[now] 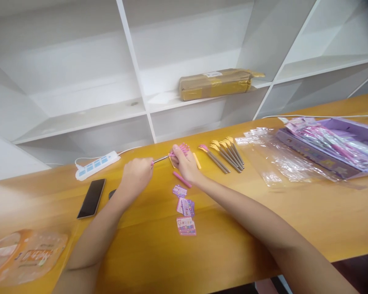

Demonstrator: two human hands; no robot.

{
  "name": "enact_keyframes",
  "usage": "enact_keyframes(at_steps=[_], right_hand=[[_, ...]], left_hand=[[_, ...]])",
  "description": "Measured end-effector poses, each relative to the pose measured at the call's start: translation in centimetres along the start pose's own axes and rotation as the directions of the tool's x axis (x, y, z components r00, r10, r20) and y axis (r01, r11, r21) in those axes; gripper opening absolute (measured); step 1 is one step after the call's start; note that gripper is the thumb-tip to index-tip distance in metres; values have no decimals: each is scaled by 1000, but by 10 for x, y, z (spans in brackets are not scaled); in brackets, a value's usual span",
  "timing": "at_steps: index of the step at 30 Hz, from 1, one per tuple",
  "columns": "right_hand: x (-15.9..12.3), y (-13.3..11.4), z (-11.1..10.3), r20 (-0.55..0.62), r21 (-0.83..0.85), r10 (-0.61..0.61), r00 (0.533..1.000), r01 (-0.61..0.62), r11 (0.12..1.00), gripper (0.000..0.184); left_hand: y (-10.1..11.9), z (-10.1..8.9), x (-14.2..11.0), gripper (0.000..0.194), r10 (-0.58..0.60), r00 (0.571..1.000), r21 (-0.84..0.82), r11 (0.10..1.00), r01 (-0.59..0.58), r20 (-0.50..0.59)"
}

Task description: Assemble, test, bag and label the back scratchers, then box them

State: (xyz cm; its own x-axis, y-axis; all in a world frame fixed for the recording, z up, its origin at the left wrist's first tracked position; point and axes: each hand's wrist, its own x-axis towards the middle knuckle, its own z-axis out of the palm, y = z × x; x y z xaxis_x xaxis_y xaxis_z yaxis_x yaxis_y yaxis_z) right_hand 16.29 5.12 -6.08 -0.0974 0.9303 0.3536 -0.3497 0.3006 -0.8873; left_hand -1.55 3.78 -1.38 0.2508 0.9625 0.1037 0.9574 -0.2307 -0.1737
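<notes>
My left hand is closed around the end of a thin metal-handled brush that points right. My right hand is closed on a bunch of pink-tipped brushes where that brush's tip meets them. Both hands hover just over the yellow wooden table. A pink stick and a yellow stick lie beside my right hand. Several brushes with gold and pink tips lie in a row to the right. Small pink sticker cards lie in front of my hands.
A white power strip and a black phone lie at the left. Clear plastic bags and a purple box of packaged items are at the right. A plastic package sits at the near left. White shelves behind hold a brown parcel.
</notes>
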Motion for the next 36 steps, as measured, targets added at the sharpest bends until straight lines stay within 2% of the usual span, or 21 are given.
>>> enact_keyframes(at_steps=[2, 4, 6, 8, 10, 13, 14, 16, 19, 22, 30, 36], right_hand=[[6, -4, -6, -15, 20, -10, 1000, 10, 1000, 69], [18, -13, -20, -87, 56, -43, 995, 48, 997, 69], [34, -29, -44, -196, 79, -94, 976, 111, 991, 69], [50, -51, -79, -310, 76, -153, 938, 185, 980, 66], [63, -77, -118, -450, 83, -188, 873, 251, 965, 61], [71, -112, -170, -669, 82, -221, 709, 367, 927, 53], [70, -121, -182, -707, 57, -252, 661, 409, 911, 53], [65, -134, -197, -728, 3, -316, 608, 464, 886, 55], [55, -145, -199, -722, -40, -377, 580, 508, 860, 58], [48, -151, -193, -700, -77, -422, 577, 526, 847, 59], [44, -157, -193, -721, -24, -365, 589, 505, 863, 66], [45, -152, -192, -675, -3, -389, 627, 525, 851, 71]], left_hand=[[-2, 0, 2, 41, -8, 1000, 21, 1000, 9, -28], [-10, -1, 6, 39, -51, 996, 52, 997, 55, -70], [-26, -2, 13, 36, -137, 981, 83, 985, 149, -137], [-53, -4, 21, 33, -243, 940, 105, 956, 274, -239], [-87, -6, 26, 33, -300, 893, 117, 927, 356, -336], [-136, -8, 28, 29, -337, 829, 140, 889, 437, -447], [-148, -8, 27, 29, -327, 823, 152, 886, 438, -464], [-163, -8, 25, 30, -289, 817, 164, 895, 416, -499], [-164, -8, 23, 30, -250, 826, 165, 912, 376, -505], [-157, -7, 23, 28, -237, 838, 158, 922, 354, -492], [-148, -12, 17, 28, -217, 851, 131, 941, 313, -477], [-151, -14, 15, 31, -218, 883, 185, 930, 317, -416]])
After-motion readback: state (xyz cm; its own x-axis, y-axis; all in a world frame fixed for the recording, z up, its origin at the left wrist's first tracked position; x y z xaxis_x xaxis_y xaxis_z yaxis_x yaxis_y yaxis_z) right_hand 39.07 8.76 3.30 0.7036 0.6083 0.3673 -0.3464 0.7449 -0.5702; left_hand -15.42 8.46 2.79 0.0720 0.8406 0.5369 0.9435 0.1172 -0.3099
